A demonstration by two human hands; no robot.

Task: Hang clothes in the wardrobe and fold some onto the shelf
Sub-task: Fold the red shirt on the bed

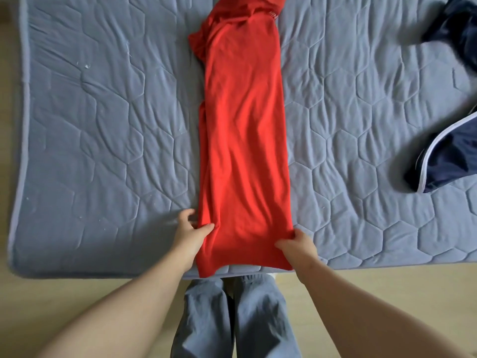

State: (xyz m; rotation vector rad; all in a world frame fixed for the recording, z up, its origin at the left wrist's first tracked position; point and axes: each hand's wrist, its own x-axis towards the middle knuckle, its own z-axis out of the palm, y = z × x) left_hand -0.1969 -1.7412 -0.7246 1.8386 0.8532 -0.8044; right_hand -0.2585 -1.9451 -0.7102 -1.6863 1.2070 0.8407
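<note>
- Pinching hem of long red folded cloth shirt (242,125): left hand (192,229) 7 o'clock, right hand (296,244) 5 o'clock.
- Risks loosening bunched sleeve (198,43) at 11 o'clock if lifted unevenly.

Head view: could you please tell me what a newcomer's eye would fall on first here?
The bright red garment, folded into a long narrow strip, lies down the middle of the blue-grey quilted mattress. At its near end the left hand and the right hand each pinch a corner. Dark navy clothing with white trim lies on the mattress at the far right.
</note>
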